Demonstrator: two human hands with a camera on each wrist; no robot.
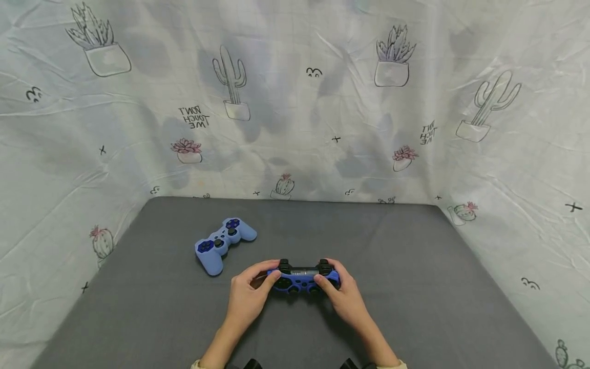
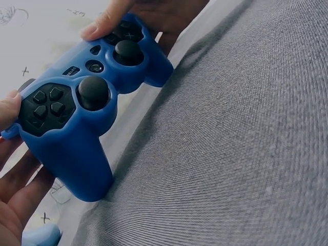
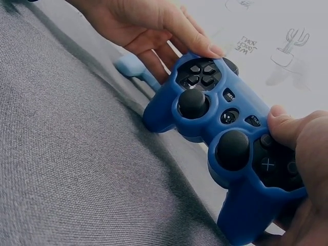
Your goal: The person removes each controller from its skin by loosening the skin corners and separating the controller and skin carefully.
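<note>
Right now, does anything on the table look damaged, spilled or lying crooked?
Nothing stands out. Both hands, left hand and right hand, hold the dark blue controller level above the grey table. The light blue controller lies at an angle behind and to the left, but it looks whole. No spill or damage shows.

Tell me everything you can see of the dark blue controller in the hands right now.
The dark blue controller is a gamepad in a matte, rubbery-looking blue skin, with two black thumbsticks, a black d-pad, black face buttons, small centre buttons and black shoulder triggers. It sits near the front middle of the grey cloth-covered table, face toward the person, grips pointing down to the cloth. The left hand grips its d-pad side, thumb at the d-pad edge; the right hand grips the face-button side, thumb over the buttons.
</note>
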